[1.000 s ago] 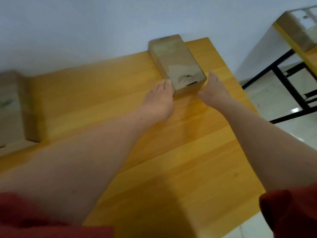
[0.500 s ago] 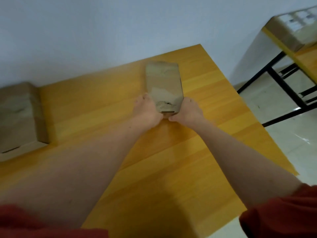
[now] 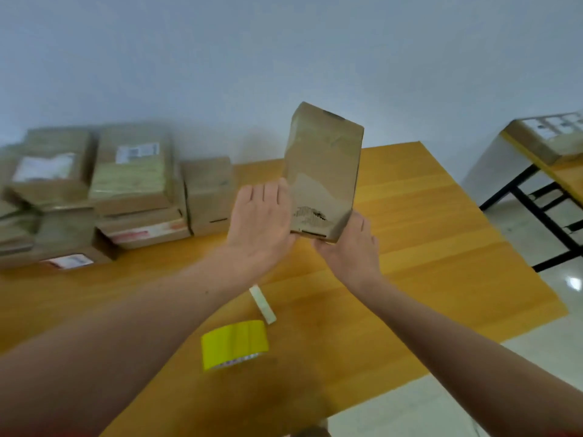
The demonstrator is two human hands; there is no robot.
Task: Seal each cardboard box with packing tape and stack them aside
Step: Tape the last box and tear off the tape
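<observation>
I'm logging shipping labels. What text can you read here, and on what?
No text is legible.
White label on the top stacked box: blurred.
Pale label on the left box: blurred.
Red-and-white strip on a lower box: blurred.
Print on the yellow tape roll: too small.
Labels on the far table's box: blurred.
Held box: no print shows.

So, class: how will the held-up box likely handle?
Probably light: the left hand and right hand hold the box up by its lower end. Likely stiff: its faces look flat. Stood on that narrow end, it might tip.
</observation>
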